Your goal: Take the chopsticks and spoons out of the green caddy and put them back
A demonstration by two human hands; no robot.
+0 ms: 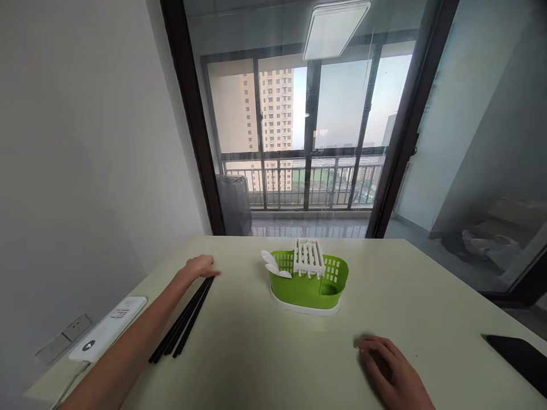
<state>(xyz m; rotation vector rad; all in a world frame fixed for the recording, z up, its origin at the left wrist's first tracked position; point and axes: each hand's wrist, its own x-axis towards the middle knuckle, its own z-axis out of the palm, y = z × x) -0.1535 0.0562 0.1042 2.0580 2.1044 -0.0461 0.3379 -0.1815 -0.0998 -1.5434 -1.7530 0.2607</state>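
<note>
Several black chopsticks (pixel 188 316) lie fanned out on the left of the pale table. Over their far ends is my left hand (pixel 200 266), its thumb stretched out to the right and slightly blurred. The undersides of its fingers are hidden. My right hand (pixel 391 367) rests at the front right, fingers loosely curled, with a gap inside the curl and nothing held. Between the hands, farther back, stands a green basket (pixel 294 290) on a white base. White spoons (pixel 271 262) lean out of its left side, and a white slotted rack (pixel 308 257) sits across its rim.
A white power strip (pixel 113 327) with a cord lies along the left table edge. A black flat object (pixel 519 356) lies at the far right. Behind the table (pixel 243 353) are a dark-framed glass door and windows. A wall with a socket (pixel 77 327) borders the left.
</note>
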